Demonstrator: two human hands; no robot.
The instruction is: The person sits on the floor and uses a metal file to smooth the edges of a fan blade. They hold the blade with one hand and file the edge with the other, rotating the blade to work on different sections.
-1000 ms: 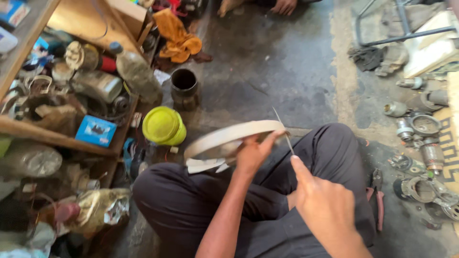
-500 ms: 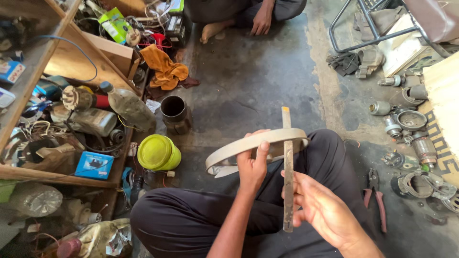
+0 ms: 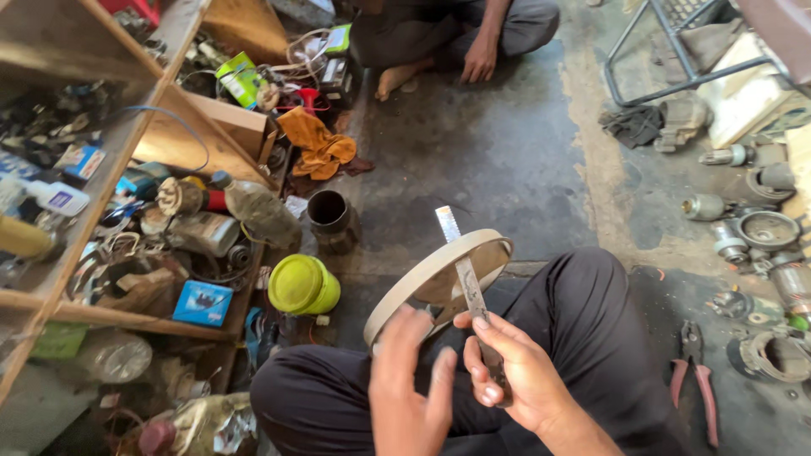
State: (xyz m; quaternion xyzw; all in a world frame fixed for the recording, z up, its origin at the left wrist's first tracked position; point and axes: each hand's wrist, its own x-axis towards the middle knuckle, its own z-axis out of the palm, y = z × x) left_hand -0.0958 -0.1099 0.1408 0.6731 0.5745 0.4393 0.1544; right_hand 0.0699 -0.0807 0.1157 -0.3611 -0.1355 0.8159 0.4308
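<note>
Blade [image 3: 466,274] in right hand [image 3: 511,380] (crossing ring [image 3: 422,283]).

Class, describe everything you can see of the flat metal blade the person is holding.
The blade is a long, thin, flat strip of grey metal, dull and scuffed, with a squared top end. It stands nearly upright, leaning slightly left, and crosses in front of the tan ring. The right hand grips its lower end, thumb against the flat face, hiding that end. The left hand is beside it, at the ring.
</note>
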